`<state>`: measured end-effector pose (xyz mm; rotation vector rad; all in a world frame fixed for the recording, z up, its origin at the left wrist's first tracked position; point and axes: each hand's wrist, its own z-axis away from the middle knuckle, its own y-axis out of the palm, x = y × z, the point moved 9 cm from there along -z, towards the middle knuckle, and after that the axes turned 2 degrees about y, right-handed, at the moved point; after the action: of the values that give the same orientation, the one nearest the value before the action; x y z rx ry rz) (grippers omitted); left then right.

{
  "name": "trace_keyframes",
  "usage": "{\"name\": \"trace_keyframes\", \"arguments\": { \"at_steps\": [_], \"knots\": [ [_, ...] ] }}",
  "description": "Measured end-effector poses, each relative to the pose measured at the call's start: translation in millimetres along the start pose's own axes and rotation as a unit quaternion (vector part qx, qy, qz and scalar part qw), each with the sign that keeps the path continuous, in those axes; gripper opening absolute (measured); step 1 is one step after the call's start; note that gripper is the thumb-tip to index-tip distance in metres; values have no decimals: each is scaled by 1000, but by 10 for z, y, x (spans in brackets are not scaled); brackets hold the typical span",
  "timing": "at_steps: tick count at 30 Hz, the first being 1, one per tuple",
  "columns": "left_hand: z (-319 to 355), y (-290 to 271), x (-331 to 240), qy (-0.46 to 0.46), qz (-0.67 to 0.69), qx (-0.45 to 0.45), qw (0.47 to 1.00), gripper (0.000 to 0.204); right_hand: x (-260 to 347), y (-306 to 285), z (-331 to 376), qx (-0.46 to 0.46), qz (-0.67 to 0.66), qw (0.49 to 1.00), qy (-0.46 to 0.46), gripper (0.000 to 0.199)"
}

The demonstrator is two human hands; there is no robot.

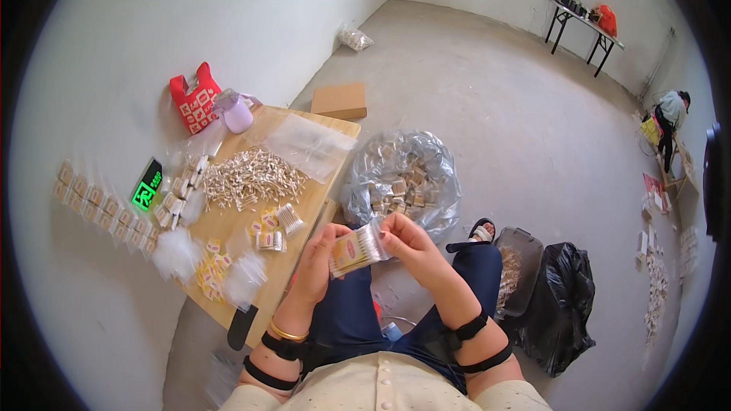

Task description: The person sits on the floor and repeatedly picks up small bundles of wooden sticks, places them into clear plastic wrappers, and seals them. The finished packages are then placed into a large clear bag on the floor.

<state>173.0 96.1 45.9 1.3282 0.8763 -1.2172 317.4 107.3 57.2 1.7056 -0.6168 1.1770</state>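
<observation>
Left hand (pixel 320 259) and right hand (pixel 407 247) hold a clear packet of cotton swabs (pixel 358 247); loose swab pile (pixel 251 175) on the wooden table (pixel 304 205) at ten o'clock.

The left hand (pixel 320 259) hides the near end of the packet (pixel 358 250); what's printed on its label is too small to make out. The swabs (pixel 247 175) on the counter (pixel 293 274) blur together. The bag (pixel 400 183) holds contents too hazy to tell.
</observation>
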Motion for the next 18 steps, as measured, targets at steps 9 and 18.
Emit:
{"name": "trace_keyframes", "arguments": {
  "at_steps": [9,18],
  "knots": [
    [-116,223,-158,91,-50,-68,992,37,17,-317,155,-103,29,993,-44,7],
    [24,657,-575,266,-342,-87,897,24,347,-320,305,-228,172,953,-98,26]
  ]
}}
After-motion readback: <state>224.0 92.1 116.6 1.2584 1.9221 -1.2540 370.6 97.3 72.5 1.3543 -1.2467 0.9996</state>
